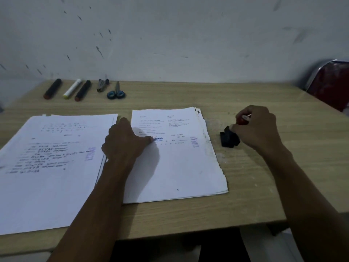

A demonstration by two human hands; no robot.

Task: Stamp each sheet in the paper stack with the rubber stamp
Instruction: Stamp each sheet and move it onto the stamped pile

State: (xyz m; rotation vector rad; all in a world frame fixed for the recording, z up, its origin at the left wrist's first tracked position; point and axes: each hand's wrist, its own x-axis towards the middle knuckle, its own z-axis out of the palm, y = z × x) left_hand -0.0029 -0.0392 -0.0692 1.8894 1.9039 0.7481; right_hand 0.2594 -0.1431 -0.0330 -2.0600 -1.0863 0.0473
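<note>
**Stamp on the bench, top sheet marked**

My right hand (255, 125) sits at three o'clock, fingers curled round the red handle of the rubber stamp (231, 135), whose black base rests on the bare bench (264, 186) just beside the right edge of the paper stack (179, 167). The stack lies at the centre of the bench, its right edges ragged, and its top sheet carries a purple stamp mark (196, 141) near that right side. My left hand (124, 142) presses down on the stack's left part, thumb tip touching a blue printed mark, fingers loosely bent and holding nothing. At nine o'clock a second pile of sheets (47, 167) lies just beside the stack, its top page handwritten and bearing a purple mark too. Up at eleven o'clock, along the wall, lie two dark markers (52, 89) (83, 90) with a white marker (72, 88) between them, then a stapler (103, 85) and blue-handled scissors (116, 92). A red chair (332, 84) stands at two o'clock.
</note>
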